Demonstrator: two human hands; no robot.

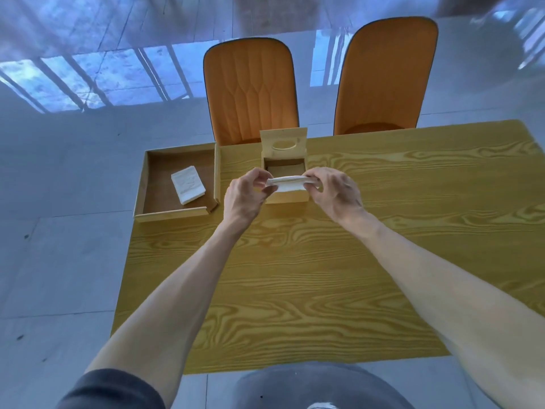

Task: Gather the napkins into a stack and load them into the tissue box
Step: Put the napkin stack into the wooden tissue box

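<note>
1. Left hand (244, 193) and right hand (333, 190): fingers pinch opposite ends of the napkin stack (290, 183).
2. Stack held over the open tissue box (285, 169).
3. More napkins (188, 185) lie in the tray (141, 184), left on the table (324, 276).

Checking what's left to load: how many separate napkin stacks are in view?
2: one stack held by both hands over the tissue box, another stack in the tray.

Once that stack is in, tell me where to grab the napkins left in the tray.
Probably pinch the napkin pile by its two long edges, from above: it lies flat on the tray floor, apart from the walls, which block a sideways approach.
</note>
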